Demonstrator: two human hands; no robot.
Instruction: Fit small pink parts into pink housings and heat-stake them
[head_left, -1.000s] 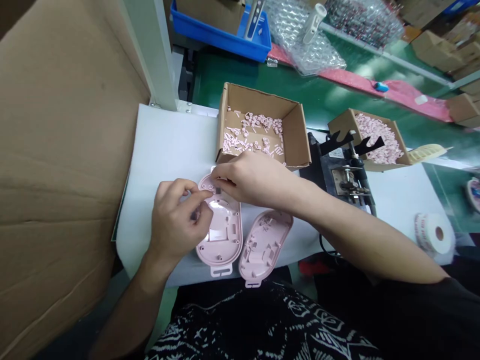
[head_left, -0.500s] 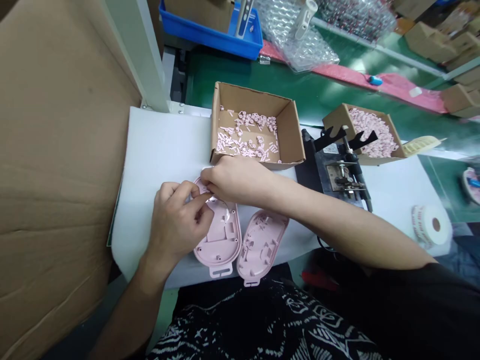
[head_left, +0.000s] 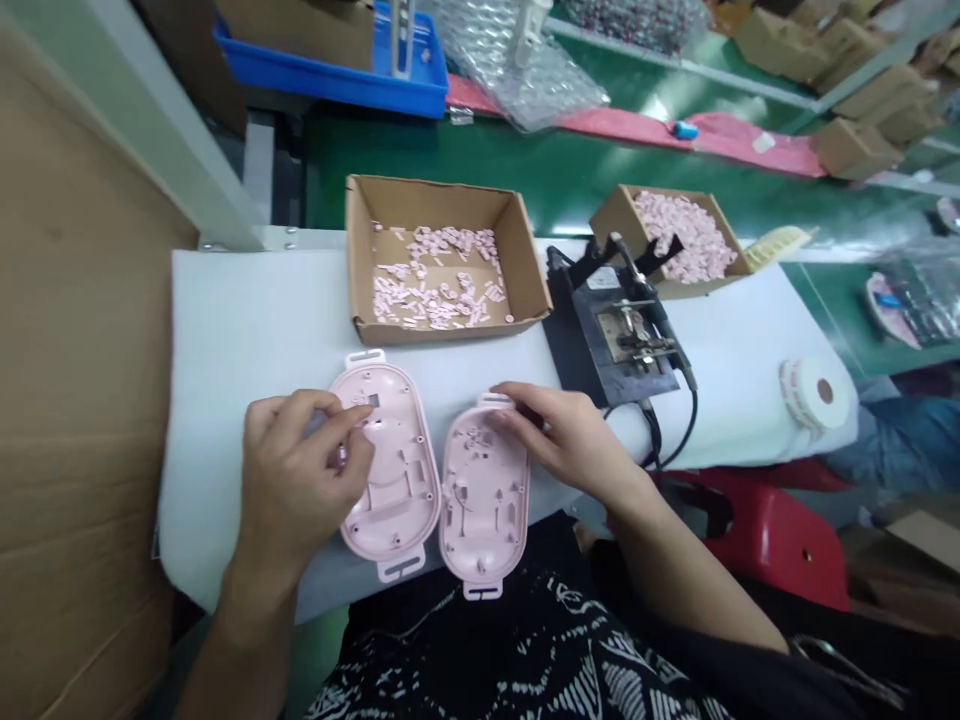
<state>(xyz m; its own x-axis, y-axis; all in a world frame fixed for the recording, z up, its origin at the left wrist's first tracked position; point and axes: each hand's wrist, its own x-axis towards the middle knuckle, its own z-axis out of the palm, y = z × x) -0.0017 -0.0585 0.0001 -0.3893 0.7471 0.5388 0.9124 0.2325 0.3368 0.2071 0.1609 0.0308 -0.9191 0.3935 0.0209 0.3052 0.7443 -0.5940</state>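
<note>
Two oval pink plastic shells lie side by side on the white mat, their hollow insides facing up. Over the left edge of the left shell point(head_left: 394, 450) is my left hand point(head_left: 304, 465), fingers curled round small pink pieces that are mostly hidden. My right hand point(head_left: 551, 430) touches the upper right rim of the right shell point(head_left: 484, 500), its thumb and fingers on the edge near the top tab. Behind the shells stands an open cardboard box point(head_left: 450, 335) with small pink parts point(head_left: 431, 295) scattered on its floor.
A black metal fixture point(head_left: 622, 335) with cables stands right of the box. Behind it is a box of pink parts point(head_left: 686, 235). A tape roll point(head_left: 817, 393) lies at the far right, a red stool point(head_left: 772, 540) below. A blue tray point(head_left: 337, 90) sits at the back left.
My right hand has left the left shell and moved to the right shell, which now stands straighter. My left hand has drawn back slightly from the left shell's top. The view has shifted right.
</note>
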